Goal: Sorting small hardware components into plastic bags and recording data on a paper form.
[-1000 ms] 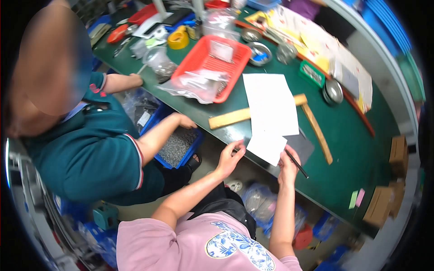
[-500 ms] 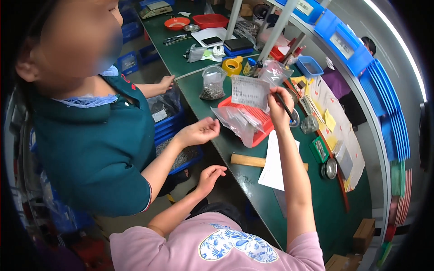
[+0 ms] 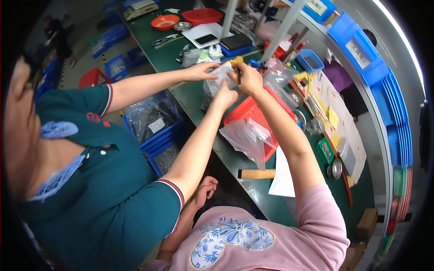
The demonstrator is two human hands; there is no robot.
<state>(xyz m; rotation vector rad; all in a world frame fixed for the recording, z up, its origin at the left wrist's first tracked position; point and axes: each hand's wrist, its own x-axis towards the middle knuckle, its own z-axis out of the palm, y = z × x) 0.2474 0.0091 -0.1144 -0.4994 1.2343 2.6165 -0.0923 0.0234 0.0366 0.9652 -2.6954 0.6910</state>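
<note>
With the right hand [image 3: 247, 79] pinched on a pen [image 3: 238, 73], write lightly on the bag [image 3: 218, 81] that a co-worker's hands [image 3: 201, 71] hold taut above the table's [image 3: 193, 101] near edge, while the left hand [image 3: 205, 189] hangs below, loosely curled and empty.

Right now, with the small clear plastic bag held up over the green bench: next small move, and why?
Probably bring the thin dark pen down onto the small clear plastic bag: the right hand grips it right at the bag, which a co-worker's two hands steady. The left hand rests idle.
</note>
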